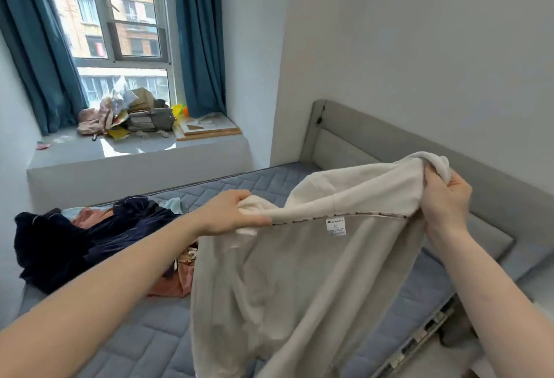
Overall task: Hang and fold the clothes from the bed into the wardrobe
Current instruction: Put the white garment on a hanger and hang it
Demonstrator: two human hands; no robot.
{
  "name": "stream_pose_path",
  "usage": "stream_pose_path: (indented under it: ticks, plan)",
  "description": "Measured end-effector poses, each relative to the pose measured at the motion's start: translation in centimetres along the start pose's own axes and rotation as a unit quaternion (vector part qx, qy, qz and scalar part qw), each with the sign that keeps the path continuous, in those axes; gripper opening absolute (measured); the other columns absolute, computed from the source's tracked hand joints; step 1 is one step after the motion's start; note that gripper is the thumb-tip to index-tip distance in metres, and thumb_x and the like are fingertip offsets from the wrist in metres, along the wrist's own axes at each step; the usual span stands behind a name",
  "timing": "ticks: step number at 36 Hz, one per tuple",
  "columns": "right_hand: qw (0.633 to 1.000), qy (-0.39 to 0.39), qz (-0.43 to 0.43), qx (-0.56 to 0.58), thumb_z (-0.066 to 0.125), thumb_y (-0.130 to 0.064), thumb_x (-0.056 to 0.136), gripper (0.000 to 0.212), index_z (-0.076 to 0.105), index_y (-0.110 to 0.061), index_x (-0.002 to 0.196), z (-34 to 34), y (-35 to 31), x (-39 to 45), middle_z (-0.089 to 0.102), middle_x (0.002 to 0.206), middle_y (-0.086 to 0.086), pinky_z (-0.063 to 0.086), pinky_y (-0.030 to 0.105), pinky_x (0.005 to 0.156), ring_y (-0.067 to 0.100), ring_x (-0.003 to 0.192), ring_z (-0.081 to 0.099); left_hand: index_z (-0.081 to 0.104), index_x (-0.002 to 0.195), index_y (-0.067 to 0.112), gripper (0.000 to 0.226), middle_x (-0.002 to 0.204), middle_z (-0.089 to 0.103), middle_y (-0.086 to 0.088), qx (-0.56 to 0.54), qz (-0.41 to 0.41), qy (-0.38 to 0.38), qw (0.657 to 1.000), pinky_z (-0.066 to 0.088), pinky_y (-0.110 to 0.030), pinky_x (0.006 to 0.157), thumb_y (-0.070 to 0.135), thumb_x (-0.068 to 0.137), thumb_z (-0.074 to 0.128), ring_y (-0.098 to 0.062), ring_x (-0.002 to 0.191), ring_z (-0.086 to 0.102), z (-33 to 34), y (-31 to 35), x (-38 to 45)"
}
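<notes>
The person is holding a cream hooded garment [299,272] up over the bed [144,344], near its headboard end. The left hand [230,212] is pinching one side of the neckline, its grip closed tight on the fleece; the right hand [443,200] is bunching the other side by the hood, grip likewise clamped on the cloth. A white label [336,226] is showing inside the collar. Dark navy and pink clothes [90,242] are lying heaped toward the bed's far left edge.

Neck label [335,226] on cream garment [299,272] — "XL"; rest illegible.
</notes>
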State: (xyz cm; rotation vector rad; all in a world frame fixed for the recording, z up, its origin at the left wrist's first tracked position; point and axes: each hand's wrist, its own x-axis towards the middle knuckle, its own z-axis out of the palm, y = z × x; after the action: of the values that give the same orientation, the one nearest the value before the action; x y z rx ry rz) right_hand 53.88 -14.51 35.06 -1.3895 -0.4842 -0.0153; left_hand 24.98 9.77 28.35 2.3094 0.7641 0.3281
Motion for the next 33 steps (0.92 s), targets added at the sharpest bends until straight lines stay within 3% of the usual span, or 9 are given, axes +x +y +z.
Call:
stream_pose_path:
  ticks: [2, 5, 8, 12, 15, 18, 23, 26, 33]
  plan:
    - [1.000, 0.026, -0.008, -0.001, 0.064, -0.036, 0.087, 0.018, 0.063, -0.021, 0.077, -2.2, 0.0, 1.5, 0.047, 0.061, -0.023, 0.037, 0.013, 0.053, -0.004, 0.059, 0.040, 0.060, 0.082, 0.033, 0.058, 0.075, 0.063, 0.014, 0.170, 0.024, -0.050, 0.984, 0.044, -0.029, 0.062, 0.083, 0.054, 0.073, -0.003, 0.071, 0.058, 0.1, 1.9, 1.3]
    - [0.999, 0.043, -0.015, -0.015, 0.063, -0.031, 0.088, 0.022, 0.062, -0.010, 0.080, -6.1, 0.2, 3.8, 0.045, 0.067, -0.018, 0.034, 0.018, 0.056, -0.003, 0.062, 0.038, 0.064, 0.080, 0.029, 0.033, 0.071, 0.063, 0.011, 0.278, 0.021, -0.073, 0.958, 0.039, -0.028, 0.056, 0.059, 0.074, 0.078, -0.014, 0.073, 0.061, 1.4, 4.8, 3.3]
    - [0.998, 0.054, -0.015, -0.039, 0.063, -0.029, 0.086, 0.034, 0.059, 0.004, 0.083, -10.4, 0.5, 5.6, 0.045, 0.082, -0.008, 0.031, 0.026, 0.062, 0.002, 0.071, 0.037, 0.073, 0.082, 0.029, 0.014, 0.077, 0.071, 0.005, 0.160, -0.011, -0.059, 0.985, 0.043, -0.030, 0.061, 0.042, 0.087, 0.073, -0.016, 0.075, 0.064, 3.1, 7.3, 5.1]
    - [0.993, 0.076, 0.005, -0.085, 0.063, -0.034, 0.084, 0.026, 0.071, -0.011, 0.089, -16.7, 1.0, 7.3, 0.054, 0.077, -0.016, 0.036, 0.030, 0.068, 0.003, 0.071, 0.046, 0.075, 0.083, 0.030, 0.009, 0.076, 0.069, 0.003, -0.013, -0.041, -0.018, 0.999, 0.040, -0.029, 0.060, 0.035, 0.090, 0.073, -0.015, 0.070, 0.060, 6.5, 11.5, 7.3]
    - [0.988, 0.110, 0.000, -0.111, 0.062, -0.041, 0.081, 0.019, 0.071, -0.024, 0.080, -21.6, 1.6, 8.5, 0.055, 0.064, -0.022, 0.039, 0.023, 0.059, -0.004, 0.058, 0.045, 0.080, 0.080, 0.031, 0.011, 0.074, 0.072, 0.005, -0.115, -0.048, 0.011, 0.992, 0.042, -0.030, 0.063, 0.041, 0.083, 0.079, -0.014, 0.072, 0.062, 9.6, 15.5, 8.5]
    - [0.980, 0.142, 0.005, -0.135, 0.063, -0.039, 0.086, 0.024, 0.065, -0.021, 0.070, -26.6, 2.2, 9.3, 0.049, 0.056, -0.021, 0.035, 0.027, 0.055, -0.002, 0.051, 0.040, 0.081, 0.081, 0.032, 0.007, 0.081, 0.077, 0.000, -0.184, -0.018, -0.017, 0.983, 0.050, -0.031, 0.070, 0.038, 0.078, 0.081, -0.017, 0.078, 0.068, 12.2, 20.8, 9.2]
    - [0.969, 0.170, 0.021, -0.181, 0.067, -0.035, 0.089, 0.017, 0.074, -0.022, 0.080, -34.9, 3.0, 9.8, 0.061, 0.065, -0.015, 0.041, 0.031, 0.061, 0.008, 0.063, 0.050, 0.081, 0.099, 0.025, 0.015, 0.099, 0.078, -0.004, -0.224, 0.064, -0.124, 0.965, 0.056, -0.038, 0.085, 0.026, 0.088, 0.070, -0.025, 0.097, 0.074, 16.3, 29.9, 10.1]
    - [0.960, 0.179, 0.037, -0.213, 0.068, -0.038, 0.088, 0.020, 0.071, -0.025, 0.073, -39.9, 3.0, 9.2, 0.061, 0.060, -0.019, 0.041, 0.030, 0.060, 0.002, 0.058, 0.052, 0.079, 0.103, 0.018, 0.016, 0.106, 0.077, -0.011, -0.216, 0.112, -0.183, 0.952, 0.053, -0.046, 0.095, 0.022, 0.094, 0.066, -0.032, 0.104, 0.071, 19.2, 34.4, 10.6]
    - [0.931, 0.239, 0.106, -0.255, 0.074, -0.038, 0.085, 0.035, 0.070, -0.003, 0.083, -51.5, 3.0, 6.1, 0.065, 0.072, 0.008, 0.042, 0.033, 0.066, 0.017, 0.072, 0.056, 0.074, 0.104, 0.013, 0.023, 0.104, 0.073, -0.014, -0.189, 0.232, -0.265, 0.917, 0.047, -0.038, 0.084, 0.031, 0.092, 0.065, -0.018, 0.090, 0.067, 26.1, 44.6, 11.4]
